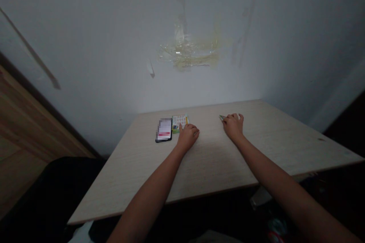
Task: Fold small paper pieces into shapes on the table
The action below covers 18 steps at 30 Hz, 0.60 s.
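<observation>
My left hand [188, 136] rests low over the table with its thumb apart from the fingers, and I see nothing held in it. Its thumb overlaps the lower right part of a printed green-and-white booklet or card [179, 119], which lies flat. Left of that sheet, almost touching it, lies a dark-edged phone [164, 130] with a lit, partly blurred screen. Further right, my right hand [233, 124] pinches a small flat greenish piece [221, 117] between thumb and fingers. Only the tip of that piece shows; the fingers cover the remainder.
The pale wood-grain table [211, 171] meets a grey-white wall [114, 45] at the back. Peeling clear tape [194, 55] clings to the wall. A wooden panel [25, 121] stands at the left, and dark areas lie below the table's front edge.
</observation>
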Each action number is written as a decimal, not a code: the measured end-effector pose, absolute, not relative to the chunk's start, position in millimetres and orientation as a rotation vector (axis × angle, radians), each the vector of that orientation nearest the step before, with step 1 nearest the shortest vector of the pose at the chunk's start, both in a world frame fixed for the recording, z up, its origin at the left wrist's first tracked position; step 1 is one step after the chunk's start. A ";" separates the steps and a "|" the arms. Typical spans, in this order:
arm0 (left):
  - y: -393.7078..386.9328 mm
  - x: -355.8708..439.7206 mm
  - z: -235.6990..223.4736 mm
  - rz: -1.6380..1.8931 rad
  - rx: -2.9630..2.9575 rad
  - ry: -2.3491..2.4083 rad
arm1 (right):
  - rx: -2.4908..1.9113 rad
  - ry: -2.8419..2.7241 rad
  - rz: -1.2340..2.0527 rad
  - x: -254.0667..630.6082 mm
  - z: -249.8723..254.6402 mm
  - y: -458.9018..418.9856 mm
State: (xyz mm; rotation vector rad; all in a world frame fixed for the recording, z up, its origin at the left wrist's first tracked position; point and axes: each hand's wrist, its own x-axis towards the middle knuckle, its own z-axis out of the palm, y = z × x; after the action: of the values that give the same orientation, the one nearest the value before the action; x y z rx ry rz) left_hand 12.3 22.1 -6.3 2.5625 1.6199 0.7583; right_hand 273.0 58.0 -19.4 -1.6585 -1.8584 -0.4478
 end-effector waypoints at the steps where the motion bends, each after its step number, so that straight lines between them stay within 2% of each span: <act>1: 22.3 12.1 -6.0 0.761 2.564 1.627 | -1.647 -1.868 -0.438 272.1 -18.7 57.4; 7: 23.7 8.4 -3.5 0.784 2.540 1.768 | -1.539 -1.958 -0.393 266.6 -16.7 57.2; 13: 25.5 6.2 -2.0 0.779 2.464 1.955 | -1.224 -2.184 -0.082 250.8 -22.8 58.7; 18: 27.3 5.8 -5.9 0.749 2.416 2.100 | -1.143 -2.285 0.130 237.7 -30.8 55.0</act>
State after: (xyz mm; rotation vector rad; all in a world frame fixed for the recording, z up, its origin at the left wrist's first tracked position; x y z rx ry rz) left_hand 5.8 27.3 -5.9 2.4156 2.0999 0.7489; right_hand 237.7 55.0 -30.8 -1.1427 -2.2847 0.1299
